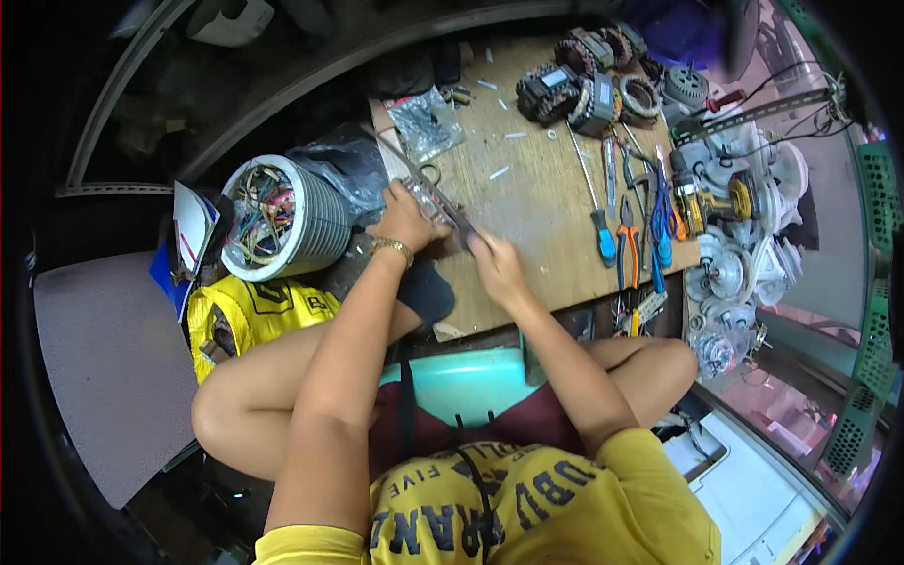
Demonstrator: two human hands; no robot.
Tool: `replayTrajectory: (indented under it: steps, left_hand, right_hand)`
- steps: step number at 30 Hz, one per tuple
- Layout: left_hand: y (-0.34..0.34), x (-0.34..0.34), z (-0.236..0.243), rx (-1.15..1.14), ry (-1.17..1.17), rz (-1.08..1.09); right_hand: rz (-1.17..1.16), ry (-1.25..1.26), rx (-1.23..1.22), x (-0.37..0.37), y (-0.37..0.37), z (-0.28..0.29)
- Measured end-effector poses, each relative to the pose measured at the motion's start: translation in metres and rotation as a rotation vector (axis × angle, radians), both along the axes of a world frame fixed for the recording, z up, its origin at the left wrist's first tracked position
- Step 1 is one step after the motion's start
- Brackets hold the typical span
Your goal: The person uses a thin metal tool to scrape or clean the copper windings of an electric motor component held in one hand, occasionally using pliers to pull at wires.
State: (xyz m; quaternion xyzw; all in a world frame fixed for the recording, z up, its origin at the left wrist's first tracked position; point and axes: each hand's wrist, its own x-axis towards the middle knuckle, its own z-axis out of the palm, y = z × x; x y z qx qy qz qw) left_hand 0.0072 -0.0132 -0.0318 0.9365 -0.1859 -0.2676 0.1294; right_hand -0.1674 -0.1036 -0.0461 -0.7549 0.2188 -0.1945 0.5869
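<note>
My left hand (407, 222), with a gold-coloured bracelet at its wrist, is closed around a shiny, ribbed metallic piece (426, 196) at the left edge of the wooden board. The piece's exact kind does not show. Across it slants a long, thin, dark flat bar (400, 155), running up toward the upper left. My right hand (499, 266) grips the bar's near, wider end, thumb on top. Some of both hands' fingers are hidden. A clear plastic bag (424, 124) of small parts and a dark ring (430, 173) lie just beyond my left hand.
Wound motor stators (548, 92) stand at the board's far right. Screwdrivers (603, 240), pliers (628, 235) and a yellow-black drill (716, 200) lie along its right side, beside white plastic parts (730, 268). At left stands a grey ribbed bucket (325, 221) of wire scraps.
</note>
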Motion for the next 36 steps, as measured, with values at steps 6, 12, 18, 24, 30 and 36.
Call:
replayTrajectory:
  steps: [6, 12, 18, 24, 30, 36]
  left_hand:
    - [0.012, -0.007, -0.01, -0.013, -0.017, 0.0]
    - [-0.044, -0.023, 0.005, -0.007, -0.035, -0.076]
    - [0.017, -0.001, -0.014, -0.048, -0.082, 0.004]
    - [0.002, -0.014, -0.006, -0.013, -0.055, -0.017]
    - [-0.024, -0.013, 0.001, -0.045, -0.09, -0.093]
    - [0.016, -0.002, -0.012, -0.053, -0.053, -0.022]
  right_hand:
    - [0.115, 0.166, -0.04, -0.125, -0.007, 0.038]
    - [-0.192, -0.009, 0.205, -0.044, -0.038, -0.093]
    - [0.015, 0.058, 0.002, -0.062, 0.008, 0.005]
    - [0.022, 0.101, -0.017, -0.111, -0.005, 0.027]
    - [-0.038, -0.038, -0.078, 0.011, -0.028, -0.038]
    - [0.035, 0.07, 0.041, -0.11, -0.002, 0.032]
